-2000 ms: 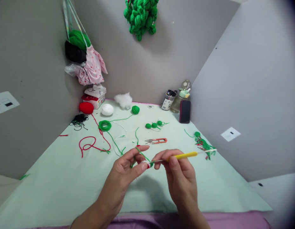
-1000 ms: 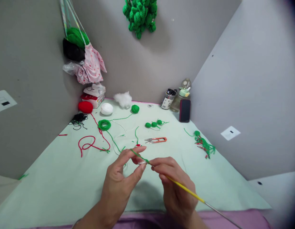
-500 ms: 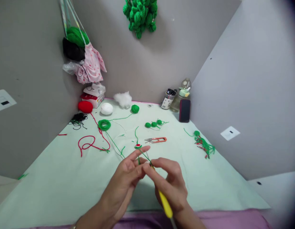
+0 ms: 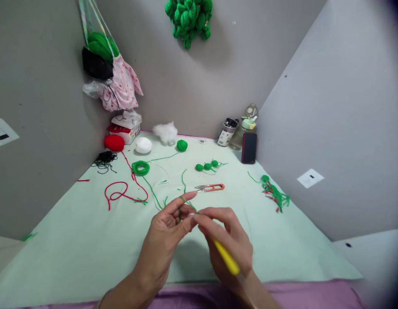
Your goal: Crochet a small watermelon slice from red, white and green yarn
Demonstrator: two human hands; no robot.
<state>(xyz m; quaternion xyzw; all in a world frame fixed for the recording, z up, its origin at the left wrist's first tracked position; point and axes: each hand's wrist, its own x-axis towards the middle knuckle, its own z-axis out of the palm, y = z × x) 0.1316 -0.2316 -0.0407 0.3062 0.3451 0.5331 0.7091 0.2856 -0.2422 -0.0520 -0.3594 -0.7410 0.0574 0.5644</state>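
"Fingers (image 4: 186, 224) first: what are they pinching?"

"The left hand's (image 4: 163, 231) thumb and fingers are pinching a small white piece (image 4: 191, 215), and its index finger is sticking out with green yarn (image 4: 187, 201) crossing it. The right hand (image 4: 229, 240) is gripping a yellow-handled hook (image 4: 227, 259)."

"Which hand is nearer the piece?"

"The left is holding it. The piece is sitting just left of the right fingertips; whether they are touching it, I can't tell."

"And the hook's long axis?"

"It is slanting from the fingertips down towards the desk's (image 4: 289, 253) near edge, rightwards. The fingers are hiding its tip."

"Farther off?"

"The scissors (image 4: 214, 187) are lying beyond the fingertips, blades pointing towards the left edge. A green coil (image 4: 141, 168) is lying nearer that edge, and a phone (image 4: 249, 148) is standing by the far right corner."
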